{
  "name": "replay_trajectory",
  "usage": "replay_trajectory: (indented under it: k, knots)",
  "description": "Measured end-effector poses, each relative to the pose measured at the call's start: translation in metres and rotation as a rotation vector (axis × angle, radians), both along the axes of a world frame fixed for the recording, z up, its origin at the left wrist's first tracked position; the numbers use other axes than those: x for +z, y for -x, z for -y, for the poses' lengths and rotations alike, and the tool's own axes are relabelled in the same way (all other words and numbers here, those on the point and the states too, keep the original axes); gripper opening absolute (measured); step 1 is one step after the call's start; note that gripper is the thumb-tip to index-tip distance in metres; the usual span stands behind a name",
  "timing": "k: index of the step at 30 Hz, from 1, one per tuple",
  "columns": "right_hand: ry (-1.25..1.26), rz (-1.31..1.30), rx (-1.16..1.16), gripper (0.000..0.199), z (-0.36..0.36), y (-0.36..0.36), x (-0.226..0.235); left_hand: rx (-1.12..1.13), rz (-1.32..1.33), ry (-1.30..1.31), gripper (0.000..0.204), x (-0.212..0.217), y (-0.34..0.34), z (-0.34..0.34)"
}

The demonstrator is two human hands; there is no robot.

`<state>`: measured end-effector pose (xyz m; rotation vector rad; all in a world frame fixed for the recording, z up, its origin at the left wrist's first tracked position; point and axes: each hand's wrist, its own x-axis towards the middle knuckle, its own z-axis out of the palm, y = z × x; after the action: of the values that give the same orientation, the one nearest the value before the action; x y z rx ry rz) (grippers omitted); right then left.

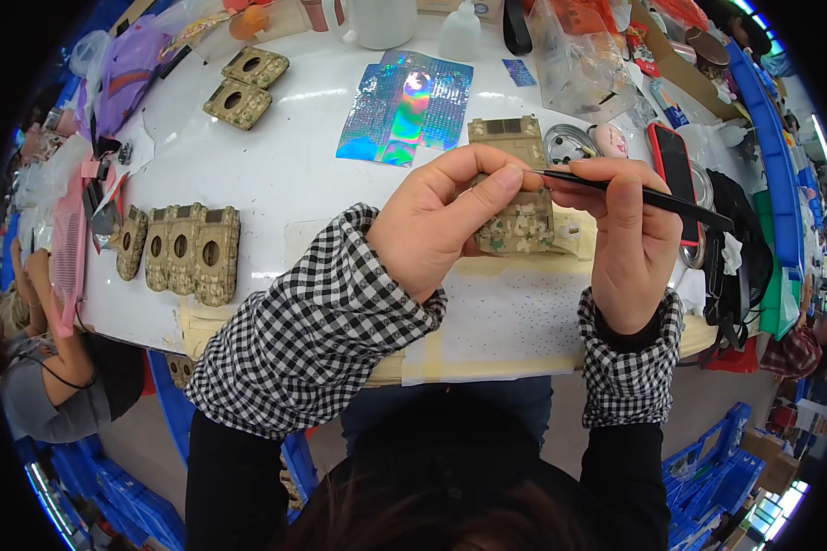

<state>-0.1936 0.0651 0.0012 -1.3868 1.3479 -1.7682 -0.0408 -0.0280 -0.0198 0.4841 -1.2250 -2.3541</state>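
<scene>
My right hand point(632, 230) grips black tweezers point(657, 197), their tip pointing left. At that tip the thumb and forefinger of my left hand point(441, 216) are pinched together; whatever lies between them is too small to make out. Beneath both hands is a camouflage-patterned moulded piece point(516, 225), like part of a toy tank hull, partly hidden by my left hand. Just beyond it another camouflage piece point(505, 130) shows. A round metal dish point(568, 144) with small dark bits sits behind my right hand.
Camouflage hulls with round holes point(193, 253) stand in a row at left; two more point(246, 84) lie far left. A shiny holographic sheet point(368, 110) lies beyond my hands. A red-cased phone point(674, 174) and black bag point(740, 266) are right. Another person point(50, 367) sits at left.
</scene>
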Motion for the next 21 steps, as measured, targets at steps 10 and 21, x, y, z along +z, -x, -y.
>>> replay_trajectory:
  k: [10, 21]
  knots:
    - [0.061, -0.025, 0.029, 0.029, -0.001, 0.002, -0.001, -0.02, -0.002, -0.115, 0.025, 0.008, -0.004, 0.004]
    - [0.129, -0.309, 0.233, 0.027, -0.005, 0.018, 0.004, -0.203, 0.038, -0.133, 0.031, 0.016, -0.011, 0.017]
